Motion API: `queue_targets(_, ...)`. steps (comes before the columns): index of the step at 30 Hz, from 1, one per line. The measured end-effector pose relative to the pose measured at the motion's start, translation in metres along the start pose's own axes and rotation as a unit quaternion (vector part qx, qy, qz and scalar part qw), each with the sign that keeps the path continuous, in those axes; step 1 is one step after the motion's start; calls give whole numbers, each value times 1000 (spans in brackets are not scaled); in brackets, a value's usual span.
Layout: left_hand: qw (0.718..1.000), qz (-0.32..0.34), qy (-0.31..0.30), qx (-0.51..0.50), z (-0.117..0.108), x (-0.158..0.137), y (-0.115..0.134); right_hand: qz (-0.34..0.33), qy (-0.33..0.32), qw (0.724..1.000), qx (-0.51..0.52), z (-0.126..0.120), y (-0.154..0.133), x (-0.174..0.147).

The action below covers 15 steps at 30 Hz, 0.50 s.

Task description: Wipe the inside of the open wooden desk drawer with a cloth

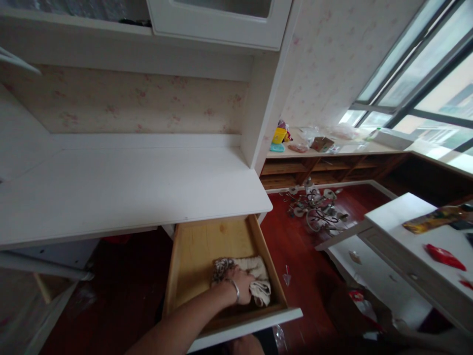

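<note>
My left hand (242, 283), with a thin metal bangle on the wrist, reaches into an open wooden drawer (201, 246) under a white desk. The hand rests on a crumpled beige and patterned cloth (258, 281) lying at the drawer's front right, with the fingers curled into it. The rest of the drawer bottom is bare wood. My right hand is not in view.
The white desk top (121, 187) stretches across the left, with a cabinet (218, 19) above it. To the right a low shelf (325, 148) holds small items, metal lamp parts (316, 207) lie on the red floor, and a white unit (424, 241) carries packets.
</note>
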<state>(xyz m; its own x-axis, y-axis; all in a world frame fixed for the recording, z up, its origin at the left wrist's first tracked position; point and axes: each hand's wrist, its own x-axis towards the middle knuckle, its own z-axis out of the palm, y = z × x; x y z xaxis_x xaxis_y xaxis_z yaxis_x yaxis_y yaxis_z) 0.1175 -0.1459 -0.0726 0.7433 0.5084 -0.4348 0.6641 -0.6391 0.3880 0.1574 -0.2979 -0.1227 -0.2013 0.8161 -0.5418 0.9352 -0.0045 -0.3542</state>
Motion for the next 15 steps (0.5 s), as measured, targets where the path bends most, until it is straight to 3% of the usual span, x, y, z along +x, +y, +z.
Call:
queue_targets(4, 998, -22, -48, -38, 4, -35, -2, -17, 16, 1000, -2, 4, 0, 1)
queue_targets(9, 990, -64, -89, -92, 15, -86, -48, -11, 22, 1000, 4, -7, -6, -6)
queue_targets(12, 986, -116, -61, -101, 27, -114, -78, -15, 5, 1000, -1, -16, -8, -11)
queue_targets(15, 985, -148, -25, -90, 32, -121, -98, -39, 19, 999, 0, -21, -4, -14)
